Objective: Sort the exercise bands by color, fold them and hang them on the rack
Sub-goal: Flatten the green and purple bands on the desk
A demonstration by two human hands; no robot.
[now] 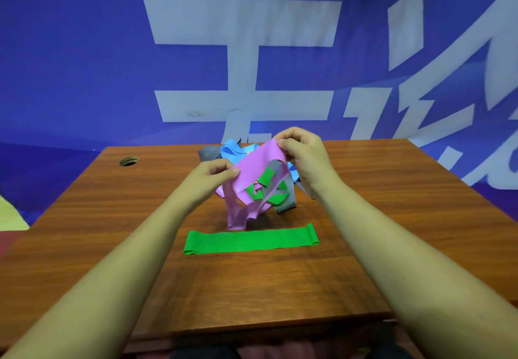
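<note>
Right now the person is working the pink band (252,170) out of the jumble, so this looks like the sorting step shading into folding. The left hand (213,175) pinches the band's lower, nearer end between thumb and fingers, and the right hand (302,151) pinches the higher, farther end. The strip is stretched between them above the table (112,218), with its loose loop hanging down almost to the wood. One green band (251,239) already lies flat just near of it, across the middle of the table. Next, I would guess, the pink one must be lifted free, smoothed and doubled over, which needs both ends brought together evenly. What may get in the way is the heap (284,204) of blue, grey and green bands right behind, since the hanging loop seems to run among them. A round hole (129,161) sits at the table's far left, and a blue banner (84,64) covers the wall beyond. I can see no rack from here.
</note>
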